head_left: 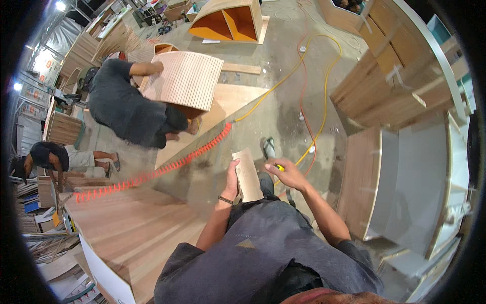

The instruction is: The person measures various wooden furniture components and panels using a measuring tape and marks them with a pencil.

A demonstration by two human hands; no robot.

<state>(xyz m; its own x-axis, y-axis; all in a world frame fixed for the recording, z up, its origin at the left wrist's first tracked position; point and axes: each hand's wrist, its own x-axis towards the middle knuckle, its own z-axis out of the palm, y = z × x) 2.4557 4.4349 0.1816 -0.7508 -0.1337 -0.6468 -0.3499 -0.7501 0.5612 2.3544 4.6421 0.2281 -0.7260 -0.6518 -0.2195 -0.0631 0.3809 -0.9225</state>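
In front of my body, my left hand (231,183) grips the left edge of a short, pale wood-coloured piece of board or veneer (248,175). A dark bracelet circles that wrist. My right hand (288,176) is just right of the piece, its fingers closed around a small yellow-and-black hand tool (279,167). Most of the tool is hidden by the fingers, so its exact kind is unclear. The tool and the piece look slightly apart.
A wood-grained panel (136,215) lies to my left, crossed by a coiled orange air hose (167,169). Ahead, a person (126,104) bends over a slatted curved cabinet (185,78). A yellow hose (324,101) loops over the floor. Cabinets (364,182) stand on the right.
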